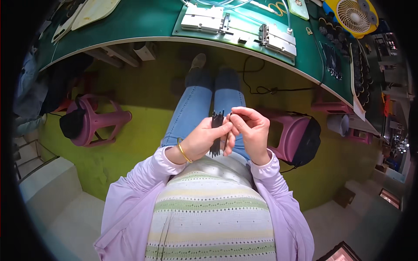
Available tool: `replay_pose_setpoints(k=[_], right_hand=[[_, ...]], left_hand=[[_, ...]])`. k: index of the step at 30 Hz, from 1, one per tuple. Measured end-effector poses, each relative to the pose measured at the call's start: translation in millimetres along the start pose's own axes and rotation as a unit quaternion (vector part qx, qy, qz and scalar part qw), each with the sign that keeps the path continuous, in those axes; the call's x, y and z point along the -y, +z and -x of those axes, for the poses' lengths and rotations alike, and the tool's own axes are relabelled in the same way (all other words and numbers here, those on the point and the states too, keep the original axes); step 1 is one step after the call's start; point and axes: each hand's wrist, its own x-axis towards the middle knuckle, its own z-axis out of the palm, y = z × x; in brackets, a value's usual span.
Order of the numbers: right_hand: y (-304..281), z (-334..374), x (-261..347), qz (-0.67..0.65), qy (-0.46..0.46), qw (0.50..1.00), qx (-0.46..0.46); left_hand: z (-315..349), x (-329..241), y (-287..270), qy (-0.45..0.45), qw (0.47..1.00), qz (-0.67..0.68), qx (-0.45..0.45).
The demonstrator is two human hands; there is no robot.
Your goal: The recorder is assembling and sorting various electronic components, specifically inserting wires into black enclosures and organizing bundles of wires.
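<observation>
Your left hand (201, 140) has its grip closed on a bundle of thin black strips (217, 118) at the centre of your view, thumb across them. Just beside, toward three o'clock, your right hand (253, 132) brings thumb and forefinger close together; whether that grip holds a strip, you cannot tell. The green counter (146, 21) lies at twelve o'clock, pink stools (90, 124) at nine and three.

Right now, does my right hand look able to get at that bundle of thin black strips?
Likely yes: the right hand is beside the bundle, whose ends extend above and below the thumb of the left hand. The right fingers look pinched together, so they may need to open first.
</observation>
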Motion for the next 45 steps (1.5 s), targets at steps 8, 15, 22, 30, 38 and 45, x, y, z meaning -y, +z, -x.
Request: replay_pose_setpoints(k=[8, 15, 22, 30, 38, 45], right_hand=[[7.0, -14.1, -1.4, 0.067, -0.005, 0.998, 0.000], [0.6, 6.8, -22.1, 0.065, -0.002, 0.997, -0.046], [12.3, 17.8, -3.7, 0.044, 0.064, 0.995, 0.061], [-25.3, 7.6, -34.8, -0.010, 0.276, 0.923, 0.268], [-10.7, 13.0, -38.4, -0.014, 0.233, 0.954, 0.187], [12.3, -0.8, -13.4, 0.051, 0.018, 0.987, 0.153]], left_hand=[[4.3, -15.4, 2.5, 0.011, 0.998, -0.037, -0.058], [-4.1, 25.7, -10.4, 0.020, 1.000, 0.001, -0.019], [9.9, 25.4, -21.6, -0.002, 0.999, -0.023, 0.049], [-12.3, 43.2, -31.1, -0.086, 0.990, -0.007, 0.111], [-10.3, 64.4, -51.8, 0.110, 0.976, -0.184, -0.034], [11.5, 71.3, -44.9, 0.047, 0.997, -0.058, -0.024]])
